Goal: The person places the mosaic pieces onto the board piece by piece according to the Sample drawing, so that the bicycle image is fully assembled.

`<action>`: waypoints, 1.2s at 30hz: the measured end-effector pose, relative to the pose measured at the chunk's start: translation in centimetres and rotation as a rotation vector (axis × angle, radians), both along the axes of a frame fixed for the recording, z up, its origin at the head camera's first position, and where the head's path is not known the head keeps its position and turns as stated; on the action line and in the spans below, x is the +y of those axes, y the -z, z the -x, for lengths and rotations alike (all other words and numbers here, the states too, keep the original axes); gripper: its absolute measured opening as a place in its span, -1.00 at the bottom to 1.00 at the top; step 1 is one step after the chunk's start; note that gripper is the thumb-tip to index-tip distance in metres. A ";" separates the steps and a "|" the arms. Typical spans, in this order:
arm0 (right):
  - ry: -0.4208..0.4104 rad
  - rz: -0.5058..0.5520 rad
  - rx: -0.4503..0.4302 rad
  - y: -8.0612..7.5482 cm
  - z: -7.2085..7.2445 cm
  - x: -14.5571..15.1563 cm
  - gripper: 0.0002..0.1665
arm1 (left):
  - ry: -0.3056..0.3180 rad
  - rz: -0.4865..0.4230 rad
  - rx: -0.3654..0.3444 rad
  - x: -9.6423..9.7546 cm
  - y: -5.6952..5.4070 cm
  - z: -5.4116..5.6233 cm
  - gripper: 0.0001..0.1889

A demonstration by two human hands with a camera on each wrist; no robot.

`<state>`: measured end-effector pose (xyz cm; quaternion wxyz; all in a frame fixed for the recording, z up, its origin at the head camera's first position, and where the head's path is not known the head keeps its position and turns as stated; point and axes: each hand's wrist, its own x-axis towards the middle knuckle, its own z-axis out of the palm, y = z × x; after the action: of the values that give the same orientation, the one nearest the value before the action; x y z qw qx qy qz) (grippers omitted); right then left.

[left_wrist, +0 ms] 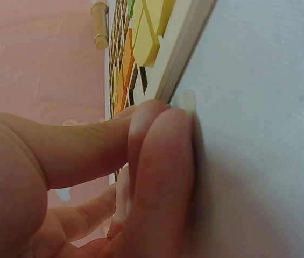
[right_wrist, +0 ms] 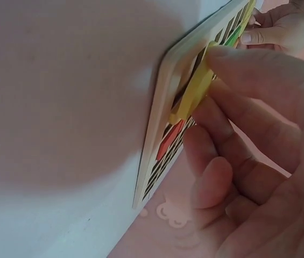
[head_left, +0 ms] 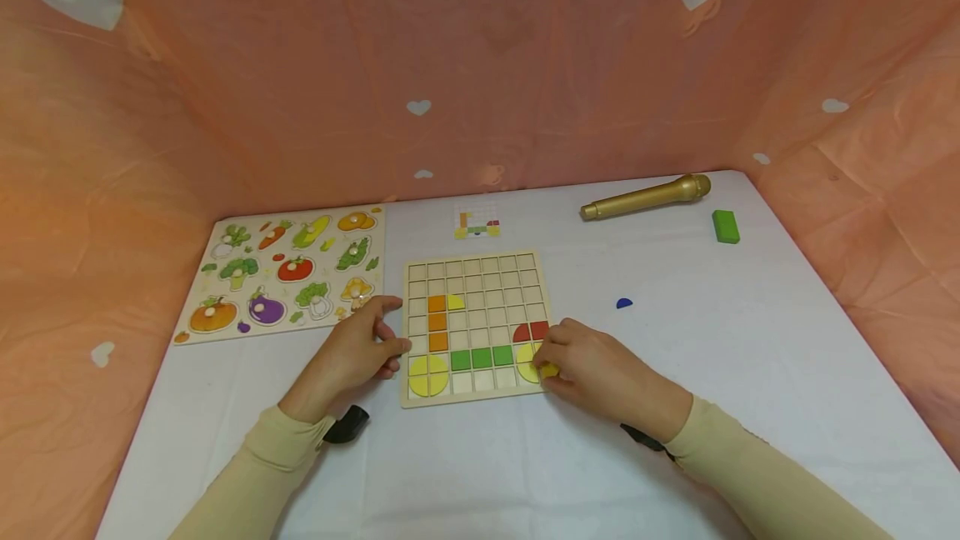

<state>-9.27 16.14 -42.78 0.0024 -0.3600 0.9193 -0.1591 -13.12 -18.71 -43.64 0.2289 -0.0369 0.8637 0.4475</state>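
A square wooden grid board (head_left: 480,273) lies flat on the table, with orange, green, red and yellow pieces set in its cells. At the near right corner, my right hand (head_left: 596,365) pinches a yellow curved piece (right_wrist: 197,86) between thumb and fingers, over the board; its exact shape is partly hidden. My left hand (head_left: 352,352) is beside the board's left edge, thumb and index fingertip touching it, spread apart. A full yellow circle (head_left: 428,376) of pieces fills the near left corner. Red pieces (head_left: 531,331) sit just beyond the right hand's fingers.
A vegetable puzzle board (head_left: 296,269) lies at the left. Behind the grid is a small pattern card (head_left: 477,222). To the right are a blue half-round piece (head_left: 624,303), a gold microphone (head_left: 645,197) and a green block (head_left: 725,226). Orange cloth (head_left: 480,65) hangs behind.
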 end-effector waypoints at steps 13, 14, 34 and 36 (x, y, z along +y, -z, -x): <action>-0.002 -0.003 -0.004 0.1 -0.1 0.1 -0.73 | -0.004 0.003 -0.007 0.1 -0.2 -0.1 -0.29; 0.003 -0.002 -0.007 0.1 -0.1 0.1 -0.72 | -0.005 0.002 -0.009 0.1 -0.2 -0.1 -0.29; 0.039 -0.018 -0.014 0.0 0.1 0.5 -0.73 | -0.009 -0.002 -0.019 0.1 -0.1 0.1 -0.29; 0.048 -0.014 -0.015 0.0 0.2 0.7 -0.72 | -0.006 0.002 -0.016 0.1 -0.1 0.1 -0.29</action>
<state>-9.43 16.84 -42.76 0.0079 -0.3365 0.9287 -0.1554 -13.20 -18.59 -43.58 0.2343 -0.0433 0.8623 0.4469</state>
